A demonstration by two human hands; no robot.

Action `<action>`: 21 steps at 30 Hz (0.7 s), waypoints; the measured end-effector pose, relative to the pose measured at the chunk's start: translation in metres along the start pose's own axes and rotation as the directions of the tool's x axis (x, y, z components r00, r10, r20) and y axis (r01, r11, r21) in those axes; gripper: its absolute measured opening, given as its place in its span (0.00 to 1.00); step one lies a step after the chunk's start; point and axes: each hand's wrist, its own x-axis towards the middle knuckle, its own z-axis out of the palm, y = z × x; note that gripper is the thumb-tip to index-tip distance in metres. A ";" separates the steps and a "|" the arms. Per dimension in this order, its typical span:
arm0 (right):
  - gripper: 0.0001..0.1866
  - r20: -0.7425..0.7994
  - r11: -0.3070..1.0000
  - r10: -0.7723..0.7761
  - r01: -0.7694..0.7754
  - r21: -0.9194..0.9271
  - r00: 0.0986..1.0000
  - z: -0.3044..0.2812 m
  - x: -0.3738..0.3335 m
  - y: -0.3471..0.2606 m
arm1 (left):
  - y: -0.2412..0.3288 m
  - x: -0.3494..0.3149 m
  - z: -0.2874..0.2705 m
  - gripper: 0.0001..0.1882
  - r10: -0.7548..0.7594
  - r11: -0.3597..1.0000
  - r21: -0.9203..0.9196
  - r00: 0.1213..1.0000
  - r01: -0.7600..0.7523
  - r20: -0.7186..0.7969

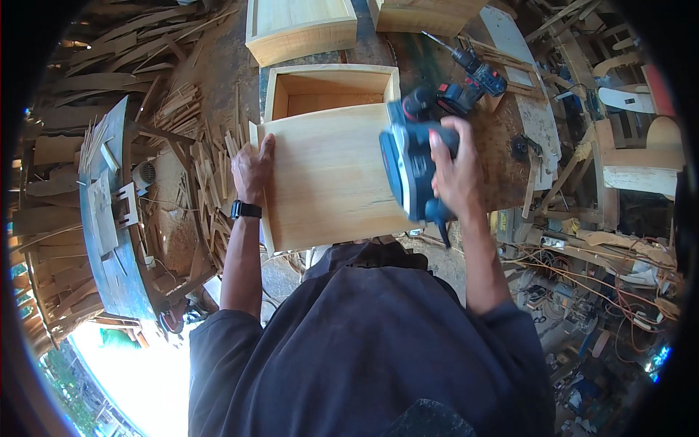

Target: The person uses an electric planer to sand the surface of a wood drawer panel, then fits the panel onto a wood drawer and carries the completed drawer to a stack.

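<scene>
A pale wooden drawer [331,178] lies in front of me with a broad flat face up and a raised strip along its left side. My left hand [251,171], wearing a black watch, grips that left edge, thumb on top. My right hand [457,164] is closed around the handle of a blue-and-black belt sander [411,171]. The sander is tilted on its side at the drawer's right edge and slightly blurred; whether it touches the wood I cannot tell. Its cord hangs from the near end.
Behind the drawer stands an open wooden box [331,71], with two more boxes [302,36] [422,14] farther back. A cordless drill [477,76] lies on the dark workbench [502,146] at right. Wood strips [211,182] lean at left; cords [575,266] and scraps clutter the right.
</scene>
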 end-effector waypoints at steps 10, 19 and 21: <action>0.18 -0.027 0.997 0.075 -0.074 0.038 0.997 -0.022 -0.095 0.010 | 0.003 0.002 -0.010 0.37 -0.046 0.996 -0.075 0.991 0.056 0.126; 0.20 -0.063 0.998 -0.059 0.058 -0.019 0.996 0.012 0.062 -0.004 | 0.006 0.005 -0.010 0.35 -0.039 0.985 -0.159 0.985 0.067 0.171; 0.21 0.003 0.997 0.049 -0.049 0.063 0.999 0.015 0.078 -0.027 | 0.002 0.006 -0.009 0.35 -0.053 0.989 -0.128 0.987 0.073 0.153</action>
